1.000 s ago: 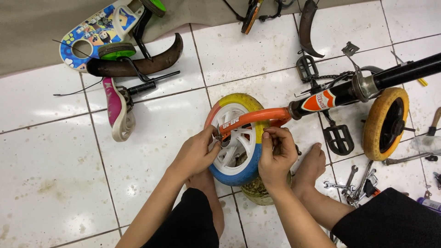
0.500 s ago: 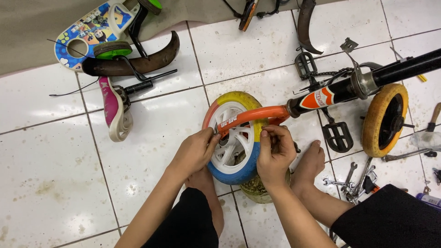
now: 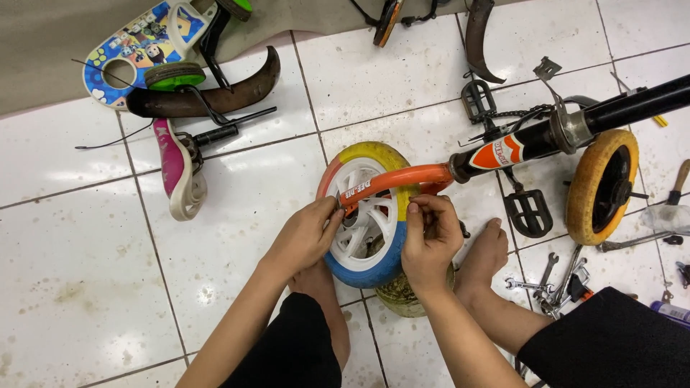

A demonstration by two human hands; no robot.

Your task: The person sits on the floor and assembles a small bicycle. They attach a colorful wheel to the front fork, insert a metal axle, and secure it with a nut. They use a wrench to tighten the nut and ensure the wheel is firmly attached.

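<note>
Two hands work at the hub of a small wheel (image 3: 366, 215) with a white plastic rim and a yellow, red and blue tyre, lying mid-floor under an orange fork (image 3: 399, 179). The left hand (image 3: 305, 233), at the wheel's 9 o'clock, pinches something small at the axle; what it is, I cannot tell. The right hand (image 3: 430, 233), at 3 o'clock, grips the fork end closed-fisted. Doing this well likely means holding the fork steady on one side while the other side's fingers turn squarely on the axle. White tiles (image 3: 86, 287), stained, carry a pedal (image 3: 528, 212) at 3 o'clock, spanners (image 3: 553, 280) at 4, and a second wheel (image 3: 602, 185) further right.
</note>
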